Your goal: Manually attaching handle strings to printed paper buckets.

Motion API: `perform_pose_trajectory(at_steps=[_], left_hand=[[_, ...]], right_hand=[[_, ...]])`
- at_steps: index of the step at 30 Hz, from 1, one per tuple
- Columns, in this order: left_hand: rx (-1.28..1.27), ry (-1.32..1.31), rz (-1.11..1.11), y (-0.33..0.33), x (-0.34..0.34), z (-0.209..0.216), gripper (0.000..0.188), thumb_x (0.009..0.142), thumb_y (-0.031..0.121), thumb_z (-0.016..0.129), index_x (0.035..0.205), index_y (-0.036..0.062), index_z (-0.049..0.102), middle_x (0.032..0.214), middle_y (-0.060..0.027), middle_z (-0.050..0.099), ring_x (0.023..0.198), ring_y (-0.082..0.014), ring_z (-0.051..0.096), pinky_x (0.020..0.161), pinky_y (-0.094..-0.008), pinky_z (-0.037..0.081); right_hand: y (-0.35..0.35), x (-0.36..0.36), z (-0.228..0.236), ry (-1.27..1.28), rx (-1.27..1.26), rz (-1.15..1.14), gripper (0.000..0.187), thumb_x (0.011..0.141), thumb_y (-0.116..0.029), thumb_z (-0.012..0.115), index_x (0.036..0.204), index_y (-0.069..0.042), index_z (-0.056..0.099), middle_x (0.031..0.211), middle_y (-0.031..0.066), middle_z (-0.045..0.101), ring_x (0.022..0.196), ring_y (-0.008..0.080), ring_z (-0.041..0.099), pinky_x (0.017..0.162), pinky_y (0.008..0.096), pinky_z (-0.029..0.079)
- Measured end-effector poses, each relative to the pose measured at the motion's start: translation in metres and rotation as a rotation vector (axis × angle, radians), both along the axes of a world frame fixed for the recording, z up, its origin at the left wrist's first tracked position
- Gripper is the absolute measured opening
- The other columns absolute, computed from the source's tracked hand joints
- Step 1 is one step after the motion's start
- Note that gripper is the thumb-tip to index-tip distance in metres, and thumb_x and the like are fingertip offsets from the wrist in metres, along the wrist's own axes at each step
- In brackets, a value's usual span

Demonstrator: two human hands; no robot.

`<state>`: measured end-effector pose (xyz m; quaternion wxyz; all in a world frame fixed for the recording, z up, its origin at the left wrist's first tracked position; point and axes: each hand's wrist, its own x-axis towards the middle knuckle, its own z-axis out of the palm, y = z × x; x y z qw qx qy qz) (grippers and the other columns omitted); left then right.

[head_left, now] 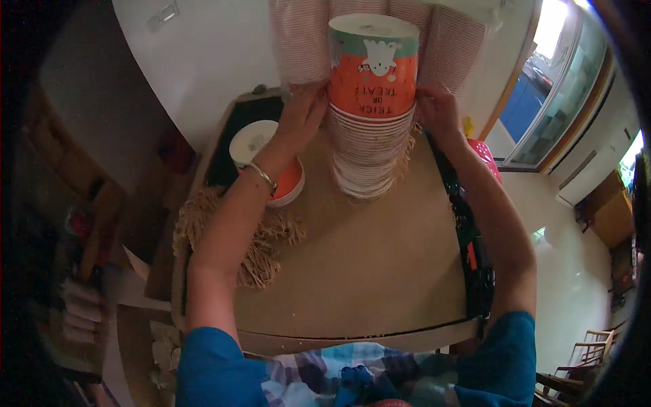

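A tall stack of nested paper buckets stands upside down on the brown tabletop. Its top bucket is orange and teal with a white cartoon figure, and the many pale rims show below it. My left hand presses on the stack's left side near the top bucket's rim, fingers curled and partly hidden. On the opposite side my right hand holds it at the same height. Beside my left forearm another upturned paper bucket with an orange wall and white base is partly covered by that arm.
Plastic-wrapped stacks of ridged pale red cups stand behind, against the white wall. Frayed tan cord lies at the table's left, under my left forearm. A red dotted object sits past the right edge. A wooden chair stands far right.
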<state>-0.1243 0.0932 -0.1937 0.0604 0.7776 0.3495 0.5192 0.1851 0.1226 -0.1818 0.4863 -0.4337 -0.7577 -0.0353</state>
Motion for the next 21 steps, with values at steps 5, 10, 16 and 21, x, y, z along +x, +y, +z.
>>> perform_pose_trajectory(at_steps=[5, 10, 16, 21], left_hand=[[0.004, 0.047, 0.041, 0.011, -0.003, -0.001, 0.036, 0.093, 0.017, 0.050, 0.126, 0.0022, 0.053, 0.124, -0.0216, 0.054, 0.118, -0.0365, 0.051, 0.102, -0.0401, 0.039], [-0.061, -0.015, 0.031, 0.011, 0.004, 0.000, 0.037, 0.092, 0.018, 0.049, 0.125, 0.0019, 0.053, 0.122, -0.0209, 0.056, 0.116, -0.0353, 0.052, 0.100, -0.0397, 0.040], [0.012, 0.036, 0.115, 0.012, 0.003, -0.001, 0.036, 0.091, 0.019, 0.050, 0.122, 0.0015, 0.053, 0.119, -0.0199, 0.057, 0.114, -0.0360, 0.053, 0.098, -0.0407, 0.041], [-0.026, -0.069, 0.177, -0.026, 0.013, 0.001, 0.032, 0.090, 0.017, 0.053, 0.118, 0.0011, 0.054, 0.118, -0.0193, 0.056, 0.111, -0.0375, 0.052, 0.095, -0.0406, 0.043]], right_hand=[[-0.004, -0.004, 0.007, -0.012, 0.008, 0.007, 0.021, 0.082, -0.012, 0.058, 0.098, -0.009, 0.071, 0.098, 0.0149, 0.065, 0.097, 0.0359, 0.058, 0.087, 0.0440, 0.047], [-0.008, -0.005, 0.005, 0.052, -0.037, -0.009, 0.020, 0.081, -0.014, 0.061, 0.098, -0.008, 0.071, 0.099, 0.0143, 0.064, 0.097, 0.0354, 0.058, 0.087, 0.0433, 0.046], [-0.012, -0.007, 0.005, 0.110, -0.063, 0.021, 0.015, 0.081, -0.009, 0.063, 0.094, -0.005, 0.069, 0.098, 0.0133, 0.060, 0.096, 0.0338, 0.057, 0.086, 0.0424, 0.046], [-0.060, -0.026, -0.001, 0.204, 0.125, -0.077, 0.017, 0.084, -0.004, 0.059, 0.101, -0.003, 0.060, 0.103, 0.0161, 0.054, 0.095, 0.0371, 0.054, 0.083, 0.0416, 0.046]])
